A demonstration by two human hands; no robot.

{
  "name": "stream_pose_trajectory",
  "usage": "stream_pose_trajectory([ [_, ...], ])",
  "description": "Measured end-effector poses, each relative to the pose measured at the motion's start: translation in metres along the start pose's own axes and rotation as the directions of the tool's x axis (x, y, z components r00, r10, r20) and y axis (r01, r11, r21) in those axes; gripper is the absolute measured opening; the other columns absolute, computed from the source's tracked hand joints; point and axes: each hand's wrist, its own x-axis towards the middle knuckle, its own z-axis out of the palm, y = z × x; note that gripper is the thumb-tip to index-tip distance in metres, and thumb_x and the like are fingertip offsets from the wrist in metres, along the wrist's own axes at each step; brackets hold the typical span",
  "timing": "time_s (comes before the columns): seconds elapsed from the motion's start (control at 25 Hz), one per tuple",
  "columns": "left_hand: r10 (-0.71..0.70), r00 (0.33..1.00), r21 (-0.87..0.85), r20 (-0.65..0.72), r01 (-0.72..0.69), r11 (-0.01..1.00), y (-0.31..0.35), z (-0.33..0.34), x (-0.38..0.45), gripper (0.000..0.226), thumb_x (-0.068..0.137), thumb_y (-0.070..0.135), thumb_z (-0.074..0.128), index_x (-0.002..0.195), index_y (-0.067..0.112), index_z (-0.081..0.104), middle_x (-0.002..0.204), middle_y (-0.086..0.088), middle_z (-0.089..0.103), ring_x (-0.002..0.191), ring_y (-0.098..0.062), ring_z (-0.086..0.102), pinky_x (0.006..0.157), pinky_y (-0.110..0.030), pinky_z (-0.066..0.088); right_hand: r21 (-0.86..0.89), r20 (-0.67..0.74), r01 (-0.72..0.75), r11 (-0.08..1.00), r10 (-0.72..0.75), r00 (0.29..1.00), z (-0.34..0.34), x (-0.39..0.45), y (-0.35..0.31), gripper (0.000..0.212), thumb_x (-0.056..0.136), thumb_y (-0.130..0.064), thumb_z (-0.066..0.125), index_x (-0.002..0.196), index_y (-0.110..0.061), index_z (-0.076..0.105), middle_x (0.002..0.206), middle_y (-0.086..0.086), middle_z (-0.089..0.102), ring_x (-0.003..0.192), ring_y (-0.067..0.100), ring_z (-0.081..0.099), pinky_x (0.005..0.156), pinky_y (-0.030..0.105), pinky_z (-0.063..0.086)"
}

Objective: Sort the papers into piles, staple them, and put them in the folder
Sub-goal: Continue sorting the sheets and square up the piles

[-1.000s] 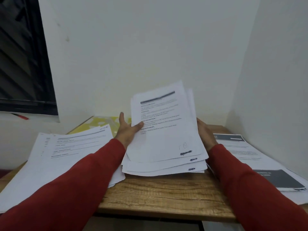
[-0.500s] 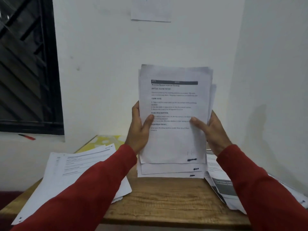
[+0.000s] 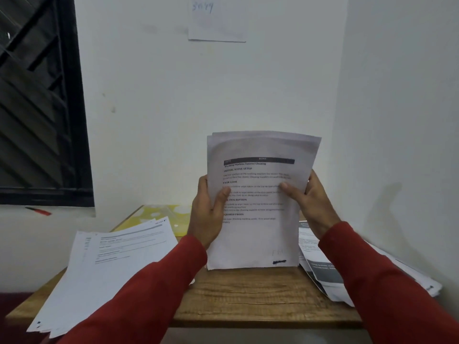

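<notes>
A stack of printed papers (image 3: 258,234) stands upright on its bottom edge on the wooden table (image 3: 248,299). My left hand (image 3: 207,214) grips its left side, thumb across the front sheet. My right hand (image 3: 310,202) grips its right side, thumb on the text. A second pile of papers (image 3: 109,266) lies flat at the left, hanging over the table edge. A third pile (image 3: 325,269) with dark headers lies at the right. A yellow folder (image 3: 159,217) lies at the back left, partly under the left pile.
White walls close in behind and on the right. A dark window (image 3: 37,108) is at the left, with a red pen (image 3: 39,211) on its sill. A paper note (image 3: 217,19) hangs on the back wall.
The stack went from tilted and fanned out to upright. Its sheets have been squared together on the table, so the lower edges now line up. My view tilted upward.
</notes>
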Motion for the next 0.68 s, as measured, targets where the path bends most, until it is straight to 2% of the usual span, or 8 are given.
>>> stream_pose_trajectory([
  [0.16,-0.072,0.994,0.03,0.083,0.069,0.997,-0.018,-0.003,-0.024,0.02,0.101,0.029,0.054,0.117,0.024,0.042,0.112,0.005,0.066,0.101,-0.01,0.068,0.085,-0.045,0.059,0.012,0.012,-0.067,0.998,0.067,0.998,-0.001,-0.024,0.028,0.049,0.094,-0.008,0.064,0.138,-0.017,0.045,0.124,0.003,0.068,0.116,0.022,0.065,0.088,0.03,0.057],
  [0.28,-0.056,0.995,0.112,0.084,0.047,0.993,-0.026,-0.003,-0.03,0.01,0.102,0.029,0.05,0.107,0.025,0.043,0.104,0.002,0.067,0.094,-0.011,0.067,0.081,-0.046,0.057,0.017,-0.02,-0.104,0.994,0.104,0.994,-0.001,-0.034,0.042,0.042,0.096,-0.012,0.061,0.135,-0.02,0.049,0.121,0.001,0.069,0.114,0.022,0.066,0.085,0.028,0.057],
  [0.4,0.018,0.999,0.135,0.031,-0.023,0.991,-0.005,0.002,-0.004,0.009,0.104,0.024,0.05,0.101,0.027,0.041,0.098,0.0,0.064,0.087,-0.012,0.066,0.071,-0.038,0.057,0.018,-0.084,-0.028,0.999,0.03,0.996,0.002,-0.016,0.023,0.039,0.096,-0.008,0.06,0.134,-0.012,0.05,0.122,0.006,0.069,0.11,0.021,0.067,0.087,0.031,0.057],
  [0.52,0.093,0.996,0.177,0.001,-0.092,0.98,0.019,0.007,0.026,0.009,0.104,0.023,0.049,0.108,0.019,0.043,0.097,0.0,0.065,0.084,-0.015,0.067,0.067,-0.03,0.056,-0.078,-0.091,0.054,0.995,-0.062,0.994,0.004,0.011,-0.007,0.038,0.095,-0.008,0.062,0.132,-0.013,0.053,0.122,0.003,0.069,0.108,0.016,0.068,0.086,0.028,0.057],
  [0.6,0.006,0.999,0.206,-0.054,0.005,0.979,0.025,0.01,0.048,0.014,0.102,0.019,0.052,0.113,0.012,0.047,0.1,-0.001,0.067,0.087,-0.018,0.067,0.072,-0.03,0.054,-0.115,-0.061,-0.008,0.993,0.001,0.998,0.002,0.023,-0.019,0.038,0.092,-0.013,0.067,0.128,-0.016,0.055,0.119,0.001,0.07,0.104,0.016,0.069,0.081,0.027,0.058],
  [0.68,-0.18,0.979,0.164,-0.096,0.194,0.967,0.022,0.01,0.068,0.02,0.1,0.018,0.055,0.119,0.012,0.052,0.111,-0.001,0.067,0.099,-0.02,0.065,0.083,-0.027,0.05,-0.128,-0.035,-0.134,0.983,0.13,0.991,0.003,0.027,-0.019,0.037,0.089,-0.014,0.071,0.123,-0.016,0.057,0.117,0.006,0.071,0.098,0.019,0.072,0.079,0.031,0.059],
])
